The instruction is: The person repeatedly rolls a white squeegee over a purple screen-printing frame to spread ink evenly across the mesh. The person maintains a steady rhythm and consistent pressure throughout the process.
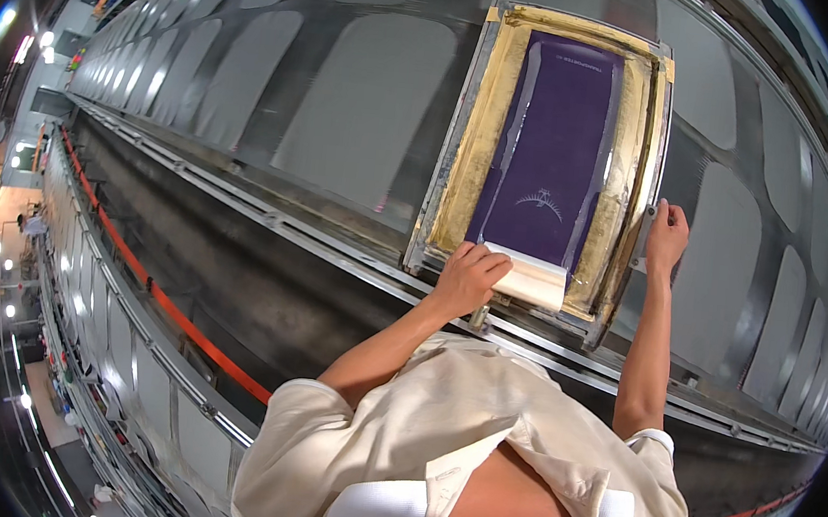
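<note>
A screen printing frame (457,134) lies on the long table in front of me. Yellowish tape lines its inner edges around a dark purple mesh area (556,123), which bears a small pale motif near its close end. At that close end rests a squeegee (535,283) with a pale wooden handle. My left hand (471,281) is closed round the squeegee's left end. Along the frame's right side, my right hand (667,237) has its fingers curled at a metal bracket (643,241); the fingertips are partly hidden.
Grey fabric panels (363,106) lie in rows along the table, left and right of the frame. A metal rail (336,244) runs along the near table edge, close to my body. Across a dark aisle at left, an orange-red strip (187,322) borders another table.
</note>
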Demonstrator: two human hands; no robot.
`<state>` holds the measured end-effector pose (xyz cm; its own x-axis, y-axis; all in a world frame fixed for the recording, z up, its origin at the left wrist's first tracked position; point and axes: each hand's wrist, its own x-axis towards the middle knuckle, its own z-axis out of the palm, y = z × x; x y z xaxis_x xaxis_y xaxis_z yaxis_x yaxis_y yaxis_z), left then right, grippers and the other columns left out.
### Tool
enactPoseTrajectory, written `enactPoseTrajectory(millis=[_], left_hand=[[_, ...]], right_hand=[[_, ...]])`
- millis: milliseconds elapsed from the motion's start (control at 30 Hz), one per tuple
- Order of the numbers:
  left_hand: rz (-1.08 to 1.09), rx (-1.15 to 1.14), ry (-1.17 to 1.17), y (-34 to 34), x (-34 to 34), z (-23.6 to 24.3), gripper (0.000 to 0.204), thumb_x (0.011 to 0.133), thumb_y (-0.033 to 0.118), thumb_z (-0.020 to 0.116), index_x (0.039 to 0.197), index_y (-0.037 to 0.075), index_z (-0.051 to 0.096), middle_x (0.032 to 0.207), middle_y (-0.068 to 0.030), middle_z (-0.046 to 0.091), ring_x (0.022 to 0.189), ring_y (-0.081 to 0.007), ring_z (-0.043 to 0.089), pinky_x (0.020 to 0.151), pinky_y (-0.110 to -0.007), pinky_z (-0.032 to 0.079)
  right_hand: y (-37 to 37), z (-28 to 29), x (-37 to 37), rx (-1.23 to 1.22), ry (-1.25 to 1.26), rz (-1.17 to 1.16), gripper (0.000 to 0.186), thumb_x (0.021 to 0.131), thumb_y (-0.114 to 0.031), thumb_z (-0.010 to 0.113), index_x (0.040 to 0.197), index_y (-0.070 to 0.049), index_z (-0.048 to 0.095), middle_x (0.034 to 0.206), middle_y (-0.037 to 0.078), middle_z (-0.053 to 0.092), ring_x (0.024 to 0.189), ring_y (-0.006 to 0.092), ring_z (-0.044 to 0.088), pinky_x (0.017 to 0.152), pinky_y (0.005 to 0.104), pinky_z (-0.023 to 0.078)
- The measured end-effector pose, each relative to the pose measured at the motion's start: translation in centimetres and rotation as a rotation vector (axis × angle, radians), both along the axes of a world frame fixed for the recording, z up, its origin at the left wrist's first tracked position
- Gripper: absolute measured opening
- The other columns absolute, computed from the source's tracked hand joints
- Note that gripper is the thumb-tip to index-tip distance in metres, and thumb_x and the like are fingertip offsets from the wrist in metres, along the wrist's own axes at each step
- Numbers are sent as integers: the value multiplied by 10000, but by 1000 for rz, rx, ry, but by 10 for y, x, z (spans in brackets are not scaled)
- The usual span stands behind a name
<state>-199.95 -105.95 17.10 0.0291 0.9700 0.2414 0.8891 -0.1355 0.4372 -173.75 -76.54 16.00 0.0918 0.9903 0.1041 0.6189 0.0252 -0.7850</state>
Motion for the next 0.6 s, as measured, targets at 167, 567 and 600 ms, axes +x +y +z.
enactPoseTrajectory(millis=[167,567,600], left_hand=[[98,-46,51,12,-19,-1,348,648,29,731,994,66,752,1003,-103,750,943,-332,685,873,-473,511],[77,-232,140,-10,-134,11,268,758,99,798,1021,81,752,1037,-80,753,987,-310,674,898,-463,476],[61,-250,118,-9,-134,11,267,760,111,803,1021,81,751,1037,-79,753,987,-311,674,892,-462,476]], right_hand=[[-23,-79,-31,17,172,-1,264,975,-253,640,1028,-4,705,926,183,736,854,351,702,780,431,538],[-61,-80,-161,30,342,-70,286,958,-276,644,906,4,674,797,236,682,748,424,676,694,463,511],[-61,-80,-159,43,318,-71,290,955,-279,645,907,6,676,798,237,683,747,423,676,694,462,512]])
